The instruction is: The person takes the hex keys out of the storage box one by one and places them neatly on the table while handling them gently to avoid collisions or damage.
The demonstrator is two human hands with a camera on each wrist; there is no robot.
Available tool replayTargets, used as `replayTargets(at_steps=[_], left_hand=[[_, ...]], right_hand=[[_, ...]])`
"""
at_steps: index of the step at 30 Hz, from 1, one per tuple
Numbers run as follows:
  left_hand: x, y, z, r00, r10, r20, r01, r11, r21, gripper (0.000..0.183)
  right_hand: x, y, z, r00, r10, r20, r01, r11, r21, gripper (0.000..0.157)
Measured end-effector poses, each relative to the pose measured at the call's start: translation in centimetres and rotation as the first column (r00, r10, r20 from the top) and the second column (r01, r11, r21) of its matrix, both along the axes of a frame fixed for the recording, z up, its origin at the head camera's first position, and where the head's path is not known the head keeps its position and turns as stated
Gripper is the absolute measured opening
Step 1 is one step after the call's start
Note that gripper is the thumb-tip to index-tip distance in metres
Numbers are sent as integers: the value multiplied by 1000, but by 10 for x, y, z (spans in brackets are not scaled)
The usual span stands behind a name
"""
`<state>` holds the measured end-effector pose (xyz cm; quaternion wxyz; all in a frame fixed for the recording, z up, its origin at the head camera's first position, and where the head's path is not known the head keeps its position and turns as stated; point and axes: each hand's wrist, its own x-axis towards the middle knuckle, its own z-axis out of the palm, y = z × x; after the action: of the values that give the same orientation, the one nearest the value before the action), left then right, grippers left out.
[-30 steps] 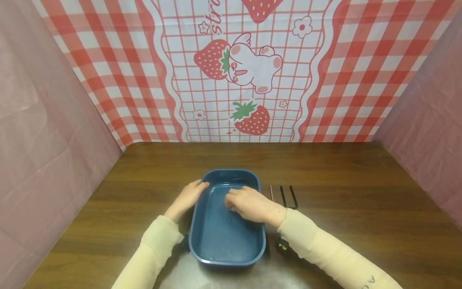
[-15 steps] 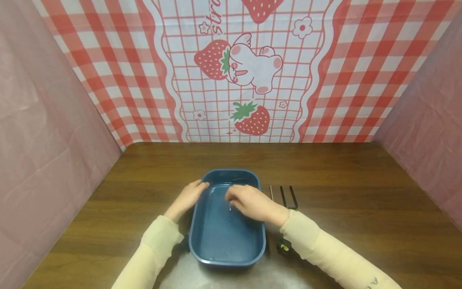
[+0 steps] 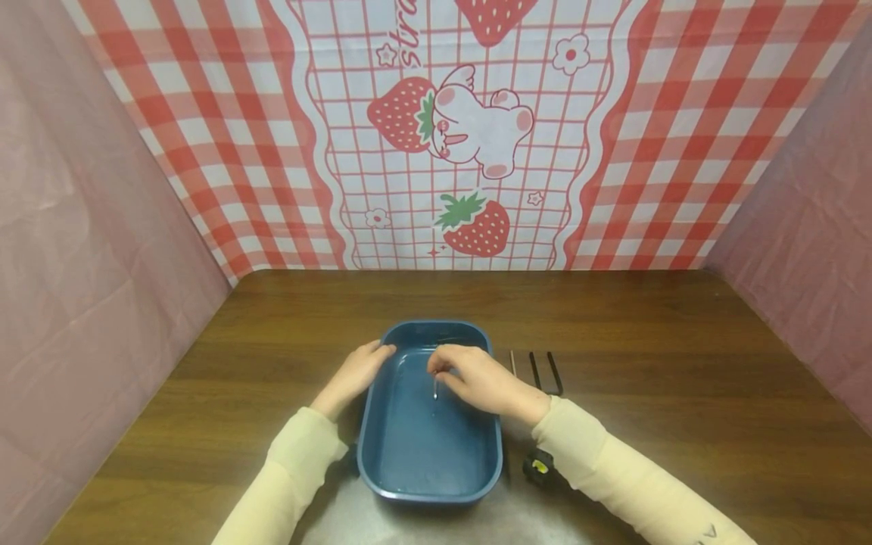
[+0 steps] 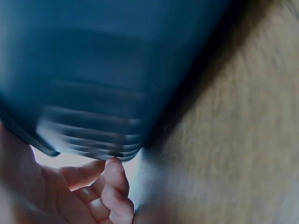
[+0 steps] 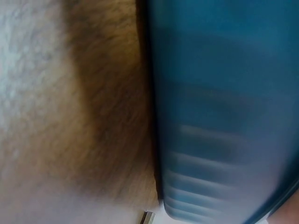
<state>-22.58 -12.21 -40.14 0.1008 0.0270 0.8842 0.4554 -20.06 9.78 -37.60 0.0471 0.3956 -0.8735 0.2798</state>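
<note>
A deep blue plastic tub (image 3: 429, 454) with rounded corners stands on the wooden table. My left hand (image 3: 356, 372) grips its left rim near the far end; in the left wrist view, curled fingers (image 4: 117, 184) meet the ribbed outer wall. Reaching over the right rim, my right hand (image 3: 470, 378) pinches a slim silvery metal rod (image 3: 436, 389) above the tub's floor. Its upper part is hidden by the fingers, so its exact kind cannot be told. The right wrist view shows mostly the tub's outer side (image 5: 210, 116).
Two black hex keys (image 3: 555, 372) and a thin brownish rod (image 3: 513, 363) lie right of the tub. Nearer the right sleeve sits a small black object with a yellow-green patch (image 3: 538, 465). A patterned strawberry cloth (image 3: 470, 151) hangs behind the table.
My right hand has lifted slightly and shifted a little right, and more of the silvery rod shows below the fingers. The left hand and the tub stay put.
</note>
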Motion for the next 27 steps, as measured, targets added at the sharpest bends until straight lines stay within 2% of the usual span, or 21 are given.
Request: replayTargets(at_steps=[6, 12, 27], left_hand=[[0, 1, -1, 1000, -1, -4, 1, 1000, -4, 48], [0, 1, 0, 1000, -1, -17, 0, 1000, -22, 50], [0, 1, 0, 1000, -4, -22, 3, 1000, -28, 50]], right_hand=[[0, 2, 0, 998, -19, 63, 23, 998, -61, 10], [-1, 6, 1, 997, -26, 77, 35, 993, -115, 10], [-2, 13, 16, 995, -96, 30, 100, 976, -192, 9]])
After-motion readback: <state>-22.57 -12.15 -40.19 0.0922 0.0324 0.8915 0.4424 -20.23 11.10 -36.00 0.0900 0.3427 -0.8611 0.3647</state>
